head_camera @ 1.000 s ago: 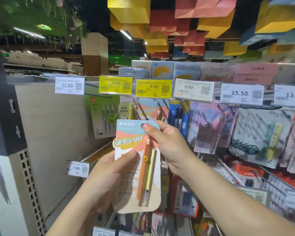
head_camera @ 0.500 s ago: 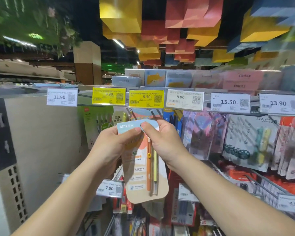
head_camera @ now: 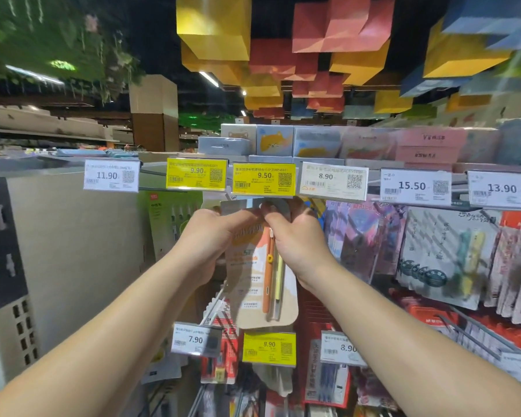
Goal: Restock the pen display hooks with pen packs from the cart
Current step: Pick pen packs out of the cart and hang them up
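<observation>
Both hands grip one pen pack (head_camera: 260, 281) by its top edge: the left hand (head_camera: 214, 236) curls round the upper left corner, the right hand (head_camera: 295, 236) pinches the upper right, thumbs nearly meeting at the middle. That card hangs upright, its top just under the yellow 9.50 price tag (head_camera: 263, 179) on the display's upper rail; whether it sits on a hook cannot be told. An orange pen (head_camera: 267, 266) and a pale yellow one (head_camera: 278, 281) lie side by side on its front. Below its bottom edge is a yellow 9.90 tag (head_camera: 269, 348). Other hanging packs (head_camera: 439, 254) fill the display to the right, a green pack (head_camera: 169, 224) to the left.
</observation>
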The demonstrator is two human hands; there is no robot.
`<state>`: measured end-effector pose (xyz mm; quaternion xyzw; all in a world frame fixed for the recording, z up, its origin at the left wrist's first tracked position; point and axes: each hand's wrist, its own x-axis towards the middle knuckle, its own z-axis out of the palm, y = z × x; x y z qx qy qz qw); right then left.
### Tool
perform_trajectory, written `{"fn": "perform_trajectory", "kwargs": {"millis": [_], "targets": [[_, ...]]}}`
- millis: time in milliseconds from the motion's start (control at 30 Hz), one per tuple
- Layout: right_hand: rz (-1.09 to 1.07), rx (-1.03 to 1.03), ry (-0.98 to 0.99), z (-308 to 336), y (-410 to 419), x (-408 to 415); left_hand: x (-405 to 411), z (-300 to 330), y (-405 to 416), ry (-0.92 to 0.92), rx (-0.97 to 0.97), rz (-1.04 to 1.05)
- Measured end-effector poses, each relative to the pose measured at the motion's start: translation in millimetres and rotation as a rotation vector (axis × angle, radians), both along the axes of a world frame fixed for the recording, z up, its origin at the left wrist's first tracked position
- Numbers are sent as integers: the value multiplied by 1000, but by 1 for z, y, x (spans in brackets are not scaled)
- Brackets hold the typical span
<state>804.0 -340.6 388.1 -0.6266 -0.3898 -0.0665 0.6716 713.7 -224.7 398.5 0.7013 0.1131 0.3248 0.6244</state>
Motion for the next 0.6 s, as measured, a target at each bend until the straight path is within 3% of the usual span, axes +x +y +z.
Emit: {"fn": "perform_trajectory", "kwargs": {"millis": [367,600], "targets": [[-19,90,-79,1,1,-4,1,-3,4,-133,20,-78],[-62,82,-30,11,2,-6,5,6,0,-157,38,-55]]}}
